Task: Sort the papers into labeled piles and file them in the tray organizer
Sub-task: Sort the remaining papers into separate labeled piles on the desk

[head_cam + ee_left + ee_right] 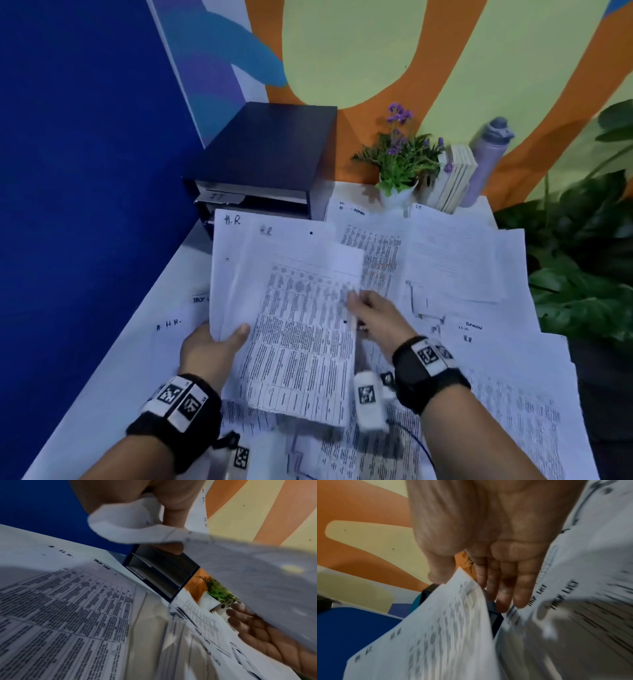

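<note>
tray organizer (260, 161) lower slots behind held sheets (291, 291); printed text blurred

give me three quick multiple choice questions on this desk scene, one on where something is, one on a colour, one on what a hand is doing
1. Where is the tray organizer?
A. far left of the desk, against the blue wall
B. right of the bottle
C. in front of the right hand

2. What colour are the flowers on the potted plant?
A. red
B. purple
C. white

3. What is the left hand doing?
A. lying flat on the desk
B. holding a pen
C. gripping a stack of papers marked H.R

Answers:
1. A, the head view shows the organizer in the far left corner beside the blue wall.
2. B, purple blooms stand above the green leaves.
3. C, the thumb lies over the lower edge of the raised stack, with the right hand at its right edge.
</note>
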### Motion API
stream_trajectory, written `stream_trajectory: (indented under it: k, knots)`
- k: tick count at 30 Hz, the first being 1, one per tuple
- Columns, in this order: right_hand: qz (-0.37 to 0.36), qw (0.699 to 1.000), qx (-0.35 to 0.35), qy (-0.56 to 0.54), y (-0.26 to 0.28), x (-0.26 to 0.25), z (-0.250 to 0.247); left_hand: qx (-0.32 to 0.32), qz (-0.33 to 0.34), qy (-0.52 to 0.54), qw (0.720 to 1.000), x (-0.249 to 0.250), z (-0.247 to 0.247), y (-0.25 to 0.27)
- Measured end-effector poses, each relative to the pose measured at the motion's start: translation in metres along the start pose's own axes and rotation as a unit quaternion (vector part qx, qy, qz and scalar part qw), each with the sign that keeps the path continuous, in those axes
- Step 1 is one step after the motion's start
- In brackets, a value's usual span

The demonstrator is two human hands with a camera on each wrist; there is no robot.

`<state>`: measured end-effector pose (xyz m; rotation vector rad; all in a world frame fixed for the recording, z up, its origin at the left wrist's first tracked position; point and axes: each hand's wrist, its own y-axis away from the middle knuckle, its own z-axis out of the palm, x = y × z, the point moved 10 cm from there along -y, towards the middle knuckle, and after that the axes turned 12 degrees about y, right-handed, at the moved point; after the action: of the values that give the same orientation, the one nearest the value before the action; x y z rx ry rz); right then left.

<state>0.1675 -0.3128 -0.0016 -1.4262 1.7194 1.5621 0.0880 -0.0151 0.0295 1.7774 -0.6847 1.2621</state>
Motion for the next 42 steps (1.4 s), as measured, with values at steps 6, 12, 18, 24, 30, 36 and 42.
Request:
stream_trajectory:
  k: [6,12,18,24,30,36,42]
  knots:
    - [-0.027,0.989,0.138,-0.051,0.037,0.045,-0.041,-0.057,0.02,-0.049,0.997,0.016,0.036,0.029]
    - [-0.003,0.977,0.198,-0.075,0.075,0.082,-0.081,-0.121,0.006,-0.086,0.989,0.011,0.06,0.051]
    - [0.001,0.965,0.246,-0.095,0.109,0.073,-0.071,-0.21,-0.073,-0.045,0.974,-0.023,0.097,0.081]
    - [0.033,0.979,0.198,0.027,0.127,0.06,-0.065,-0.222,-0.075,-0.077,0.969,-0.026,0.11,0.097]
    - [0.113,0.927,0.299,0.194,0.145,0.104,-0.14,-0.226,-0.046,-0.115,0.966,-0.047,0.109,0.074]
    - [0.177,0.889,0.343,0.244,0.168,0.143,-0.196,-0.228,-0.056,-0.2,0.951,-0.069,0.087,0.059]
    - [0.09,0.958,0.265,0.067,0.148,0.122,-0.123,-0.298,-0.188,-0.092,0.931,-0.084,0.127,0.104]
